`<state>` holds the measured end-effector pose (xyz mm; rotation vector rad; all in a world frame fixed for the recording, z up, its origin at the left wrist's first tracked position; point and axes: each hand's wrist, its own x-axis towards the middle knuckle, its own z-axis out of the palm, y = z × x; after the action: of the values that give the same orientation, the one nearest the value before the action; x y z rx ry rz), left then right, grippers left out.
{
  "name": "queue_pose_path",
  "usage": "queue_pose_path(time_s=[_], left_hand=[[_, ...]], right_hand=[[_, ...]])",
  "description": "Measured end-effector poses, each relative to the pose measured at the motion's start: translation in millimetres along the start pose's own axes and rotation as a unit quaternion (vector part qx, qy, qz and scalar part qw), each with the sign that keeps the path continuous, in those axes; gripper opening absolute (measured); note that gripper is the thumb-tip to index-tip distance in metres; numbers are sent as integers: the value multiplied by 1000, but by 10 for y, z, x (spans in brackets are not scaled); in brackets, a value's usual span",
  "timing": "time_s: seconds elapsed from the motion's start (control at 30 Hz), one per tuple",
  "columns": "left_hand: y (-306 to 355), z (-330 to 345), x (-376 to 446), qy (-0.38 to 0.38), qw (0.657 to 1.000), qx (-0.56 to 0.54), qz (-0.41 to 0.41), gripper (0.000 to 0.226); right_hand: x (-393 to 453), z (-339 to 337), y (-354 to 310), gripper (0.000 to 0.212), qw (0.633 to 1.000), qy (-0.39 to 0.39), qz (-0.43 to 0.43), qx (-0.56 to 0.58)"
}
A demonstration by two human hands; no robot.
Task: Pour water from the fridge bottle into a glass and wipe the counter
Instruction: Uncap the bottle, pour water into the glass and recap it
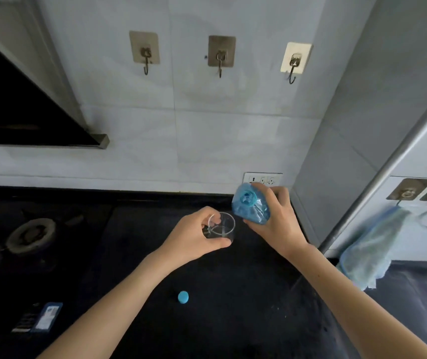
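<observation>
Room: a kitchen corner with pale wall tiles, three adhesive hooks in a row and a socket plate low on the wall.
Surface: a black tabletop, dark and matte; a gas burner sat at its left, a small printed packet near the front left.
Right side: a steel-edged panel with a blue-green cloth hanging from a hook, well apart from both hands.
Glass: a clear tumbler stood on the tabletop, its mouth up; any water level inside was too faint to tell.
Left hand: the left hand wrapped the glass from the left, fingers curled round its wall, steadying it.
Bottle: a blue plastic bottle was tipped over, its base toward the camera, its long axis slanting down and left toward the glass rim; its mouth was hidden behind the body.
Right hand: the right hand gripped the bottle's body, just right of the glass.
Key relation: the bottle lay just above and right of the glass, so the pour would run leftward into it.
Cap: the blue cap lay loose on the tabletop, nearer the person.
Stage: judged as pouring; wiping not yet begun.
</observation>
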<state>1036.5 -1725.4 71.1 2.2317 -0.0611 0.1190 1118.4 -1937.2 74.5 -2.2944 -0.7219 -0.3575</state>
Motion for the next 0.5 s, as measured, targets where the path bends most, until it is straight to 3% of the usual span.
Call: queue_pose_path(time_s=[0.2, 0.5], left_hand=[[325, -97, 76, -6, 1000, -3, 15, 49], [507, -118, 95, -11, 1000, 10, 10, 49]], right_hand=[[267, -297, -54, 77, 984, 61, -135, -96], [536, -618, 73, 60, 929, 102, -287, -211]])
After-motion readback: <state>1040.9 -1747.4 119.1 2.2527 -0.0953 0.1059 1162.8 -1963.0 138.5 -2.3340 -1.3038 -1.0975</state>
